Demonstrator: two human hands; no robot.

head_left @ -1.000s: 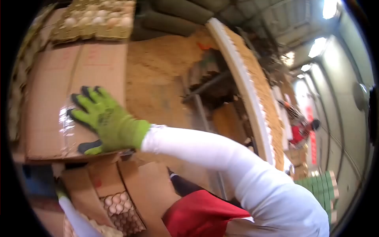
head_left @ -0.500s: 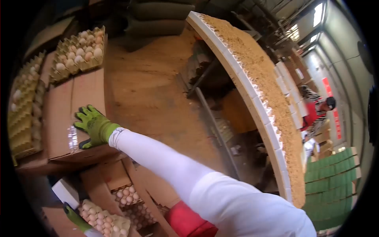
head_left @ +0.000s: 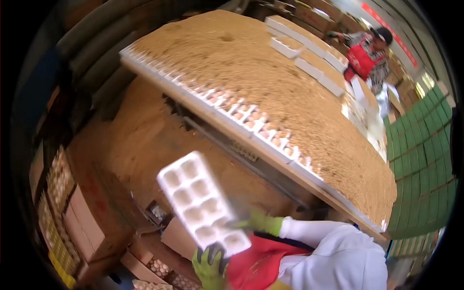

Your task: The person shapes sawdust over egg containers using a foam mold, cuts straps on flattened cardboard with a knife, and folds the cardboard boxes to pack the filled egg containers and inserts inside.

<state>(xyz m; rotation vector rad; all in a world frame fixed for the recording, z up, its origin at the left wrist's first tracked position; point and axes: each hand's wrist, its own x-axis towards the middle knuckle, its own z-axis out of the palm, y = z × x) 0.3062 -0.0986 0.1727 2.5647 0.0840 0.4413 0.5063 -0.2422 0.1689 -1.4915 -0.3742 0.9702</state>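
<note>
A white tray (head_left: 200,203) with two rows of rounded hollows, no eggs in them, is held up at a slant in front of the red apron (head_left: 258,258). Green and dark glove fingers of my left hand (head_left: 210,266) wrap over its lower end. My right hand (head_left: 261,222), gloved too, is at the tray's right edge; its fingers are smeared by motion, so I cannot tell whether they grip. Beyond, a long table (head_left: 256,72) covered in brown grainy material has white trays with eggs (head_left: 256,123) along its near edge.
Egg trays (head_left: 59,181) and a closed carton (head_left: 84,217) are at left. An open carton with eggs (head_left: 159,266) is at lower left. Empty-looking white trays (head_left: 316,72) lie on the far side. A person in red (head_left: 362,58) works there, near green stacks (head_left: 423,164).
The view has swung toward the long table. My right hand has left the closed carton and come to the white tray, now raised in my left hand.
</note>
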